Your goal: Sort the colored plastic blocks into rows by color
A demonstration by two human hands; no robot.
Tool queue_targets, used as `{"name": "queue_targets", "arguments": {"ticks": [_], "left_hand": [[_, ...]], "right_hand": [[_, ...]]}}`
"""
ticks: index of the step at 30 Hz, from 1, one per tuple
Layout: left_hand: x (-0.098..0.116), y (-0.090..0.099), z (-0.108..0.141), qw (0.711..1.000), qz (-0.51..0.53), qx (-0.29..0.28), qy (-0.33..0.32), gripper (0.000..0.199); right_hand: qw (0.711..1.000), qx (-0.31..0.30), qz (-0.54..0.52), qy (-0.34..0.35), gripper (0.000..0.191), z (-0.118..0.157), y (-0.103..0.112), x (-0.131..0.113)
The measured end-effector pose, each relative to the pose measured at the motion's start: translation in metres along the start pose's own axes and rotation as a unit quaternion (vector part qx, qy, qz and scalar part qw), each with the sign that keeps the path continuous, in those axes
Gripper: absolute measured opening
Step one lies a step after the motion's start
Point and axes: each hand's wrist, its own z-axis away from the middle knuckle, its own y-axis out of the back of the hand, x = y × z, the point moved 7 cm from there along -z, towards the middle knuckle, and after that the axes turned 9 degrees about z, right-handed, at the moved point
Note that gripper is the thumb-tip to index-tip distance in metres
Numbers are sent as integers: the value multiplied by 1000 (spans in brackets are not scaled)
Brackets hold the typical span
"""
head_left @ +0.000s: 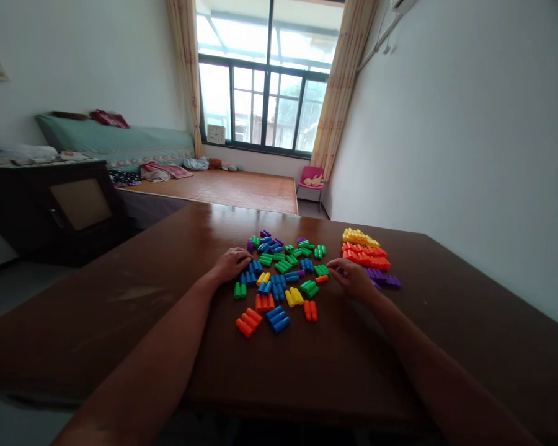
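Note:
Colourful plastic blocks, each shaped like short tubes joined side by side, lie in a loose pile on the dark table (158, 297). At the pile's left edge rests my left hand (232, 264), fingers loosely stretched beside some blue blocks (251, 272); nothing shows in its grasp. My right hand (349, 276) is on the other side, its fingers slightly apart and the tips close to a green block (322, 270). Whether they touch it is unclear. Just below that block lies an orange piece (322, 279). Yellow blocks (294, 297) and an orange block (249, 322) lie nearer me.
Beyond my right hand are rows of yellow blocks (360, 237), orange blocks (365, 255) and purple blocks (382, 277), the purple partly behind the hand. A dark cabinet (23, 204) stands left, a bed (232, 189) behind the table, and a pink chair (312, 175) near the window.

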Motion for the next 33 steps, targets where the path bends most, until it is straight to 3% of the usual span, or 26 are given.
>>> {"name": "queue_targets", "arguments": {"ticks": [4, 9, 17, 24, 29, 33], "left_hand": [[1, -1, 0, 1000, -1, 1, 3, 35], [4, 0, 1, 999, 2, 16, 33, 30], [14, 2, 4, 998, -29, 18, 46, 29], [7, 1, 2, 997, -28, 28, 69, 27], [-4, 4, 0, 992, 36, 87, 78, 25], [-11, 8, 1, 984, 88, 135, 80, 33]], "right_hand": [[994, -52, 7, 95, 19, -15, -31, -52], [986, -71, 68, 134, 20, -47, -49, -70], [990, -89, 112, 6, 27, -139, -87, -68], [977, -160, 141, 3, 35, -180, -124, -78], [972, -202, 124, 3, 26, -182, -119, -75], [986, -153, 71, 2, 14, -168, -83, -67]]}}
